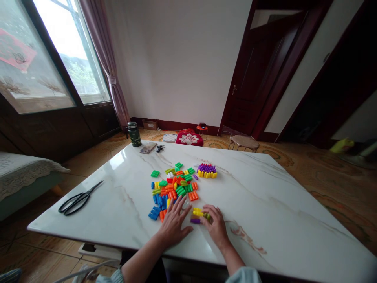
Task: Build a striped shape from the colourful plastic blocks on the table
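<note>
A loose pile of small plastic toy blocks (176,184) in green, orange, blue, yellow and other colours lies mid-table. My left hand (174,225) is spread, palm down, over the pile's near edge, its fingertips by a clear piece (185,204) and some blue blocks (160,201). To its right, my right hand (217,227) curls its fingers and thumb around an olive-green block (207,216), partly hidden by them. Yellow blocks (198,212) touch or nearly touch that block, and a purple block (194,221) lies just below. Farther back stands a neat cluster of purple, red and yellow blocks (207,170).
Black-handled scissors (78,199) lie at the table's left. Near the far left corner are a camouflage-patterned flask (134,134), a phone (148,147) and keys (160,148). The white marble-patterned table (279,212) has its near edge by my forearms. Beyond it are stools.
</note>
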Demonstrator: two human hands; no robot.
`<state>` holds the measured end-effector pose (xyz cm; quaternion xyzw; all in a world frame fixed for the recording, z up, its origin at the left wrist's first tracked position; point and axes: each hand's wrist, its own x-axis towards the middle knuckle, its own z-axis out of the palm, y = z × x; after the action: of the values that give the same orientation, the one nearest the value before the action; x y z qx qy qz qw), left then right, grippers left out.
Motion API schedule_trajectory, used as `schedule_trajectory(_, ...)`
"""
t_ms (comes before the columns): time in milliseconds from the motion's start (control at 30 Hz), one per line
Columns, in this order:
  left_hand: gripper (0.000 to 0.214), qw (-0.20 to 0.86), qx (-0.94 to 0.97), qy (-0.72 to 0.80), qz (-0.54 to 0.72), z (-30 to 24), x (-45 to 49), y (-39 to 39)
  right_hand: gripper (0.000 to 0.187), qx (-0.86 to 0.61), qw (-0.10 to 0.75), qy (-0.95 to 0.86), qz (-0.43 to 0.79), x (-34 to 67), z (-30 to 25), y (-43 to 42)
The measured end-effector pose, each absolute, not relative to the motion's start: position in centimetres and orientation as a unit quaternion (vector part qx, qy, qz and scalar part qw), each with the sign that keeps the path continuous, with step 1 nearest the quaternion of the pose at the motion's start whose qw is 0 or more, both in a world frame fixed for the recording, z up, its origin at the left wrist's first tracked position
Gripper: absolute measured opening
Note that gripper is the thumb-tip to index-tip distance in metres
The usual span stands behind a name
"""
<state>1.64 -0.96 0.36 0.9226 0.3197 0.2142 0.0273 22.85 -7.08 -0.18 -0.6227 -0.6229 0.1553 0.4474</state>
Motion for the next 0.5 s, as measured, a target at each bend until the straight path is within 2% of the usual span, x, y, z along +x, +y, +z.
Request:
schedule_trajectory(133,0.070,-0.021,0.920,0.319,0.226,-0.3,0.9,-0.4,0.023,-0.622,0.542,-0.525,0.208,23.3,-0.7,-6.9)
schedule_trajectory(233,0.069,-0.036,0.913,0.323,0.246,-0.6,0.9,-0.4,0.033,-0.623,0.580,-0.455,0.260,24.0,-0.2,-5.2)
schedule_trajectory(400,0.069,-0.048,0.912,0.325,0.247,-0.6,1.1,-0.5,0.045,-0.635,0.588,-0.402,0.298,25.1,1.2,1.7)
schedule_trajectory(500,0.070,-0.059,0.912,0.329,0.239,-0.6,1.1,-0.5,0.043,-0.644,0.592,-0.393,0.283,25.0,1.3,5.8)
